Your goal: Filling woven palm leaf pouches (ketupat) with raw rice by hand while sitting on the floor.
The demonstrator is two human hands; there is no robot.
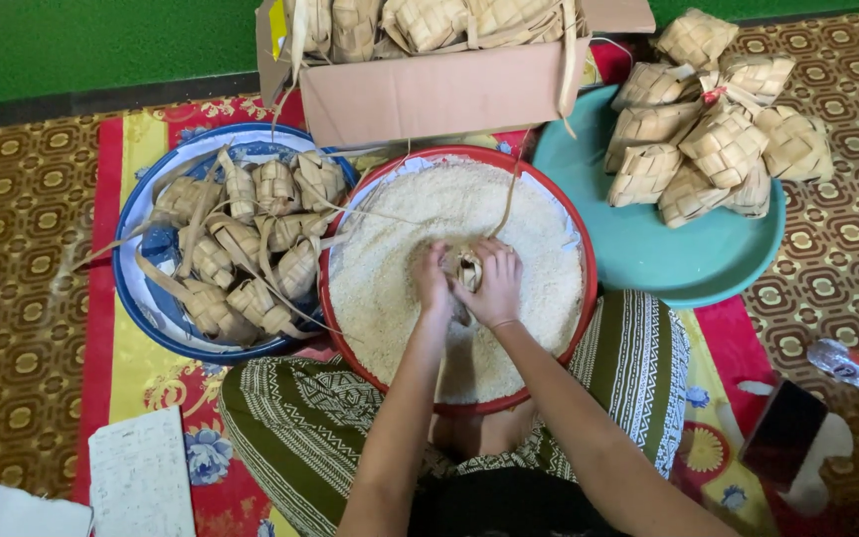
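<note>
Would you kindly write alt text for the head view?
Both hands, left hand and right hand, hold a woven leaf pouch over a red basin of rice. More pouches fill a blue basin, a teal tray and a cardboard box.

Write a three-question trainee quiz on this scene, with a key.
1. True or false: both hands hold one woven pouch over the rice.
2. Which holds the tied bundle of pouches? A blue basin, B teal tray, C cardboard box.
3. Fill in: the rice lies in a basin with a ___ rim.

Key: 1 true, the left hand and right hand close round it. 2 B, the teal tray. 3 red.
</note>
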